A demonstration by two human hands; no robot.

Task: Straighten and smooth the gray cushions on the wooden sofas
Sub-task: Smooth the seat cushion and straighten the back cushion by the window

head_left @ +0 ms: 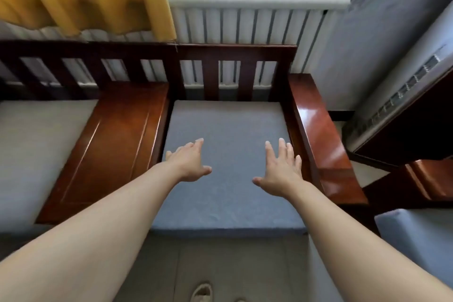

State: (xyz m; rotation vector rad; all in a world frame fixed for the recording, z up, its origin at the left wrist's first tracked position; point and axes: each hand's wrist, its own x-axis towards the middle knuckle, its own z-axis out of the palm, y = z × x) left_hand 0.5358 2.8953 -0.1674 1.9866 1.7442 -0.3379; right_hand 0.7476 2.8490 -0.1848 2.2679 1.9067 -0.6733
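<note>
Head view: left hand [190, 163] and right hand [282, 169] reach spread-fingered, holding nothing, over the gray cushion [228, 130] seated in the sofa [318, 135]. Best to press flat palms down, sweeping outward to its edges.

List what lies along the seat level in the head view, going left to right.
Left gray cushion → wooden divider panel → left hand → middle gray cushion → right hand → wooden armrest
</note>
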